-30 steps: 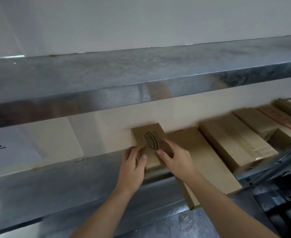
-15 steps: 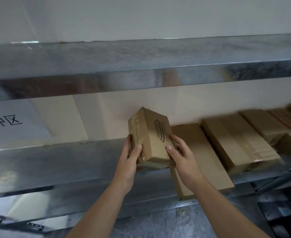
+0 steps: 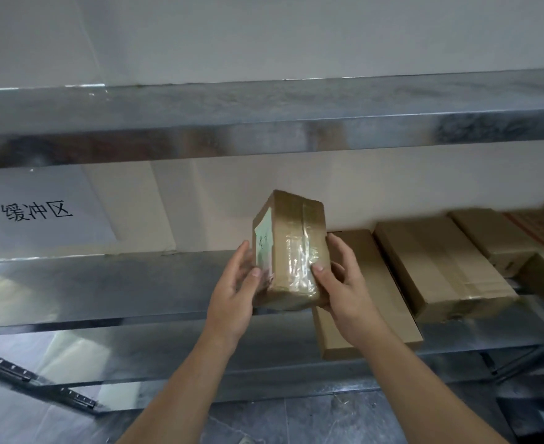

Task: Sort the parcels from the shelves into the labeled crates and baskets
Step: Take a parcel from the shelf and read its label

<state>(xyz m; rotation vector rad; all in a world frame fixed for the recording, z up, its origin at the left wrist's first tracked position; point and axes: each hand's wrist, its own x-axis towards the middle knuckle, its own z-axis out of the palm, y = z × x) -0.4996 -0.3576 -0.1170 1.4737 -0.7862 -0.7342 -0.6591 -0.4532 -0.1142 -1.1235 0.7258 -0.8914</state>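
While a sign (image 3: 36,213) is hanging at the left above the shelf (image 3: 104,283), the left hand (image 3: 232,293) is gripping the parcel (image 3: 291,248) by its labelled side, thumb lying on the pale label. The parcel is standing on end in the air, just in front of the shelf edge, probably so the label is facing the reader. The right hand (image 3: 344,290) is clasping the taped side, sharing the load. Further boxes (image 3: 437,261) are lying flat at the right. Galvanised metal is reflecting light, and a plain wall (image 3: 264,36) is closing the back.
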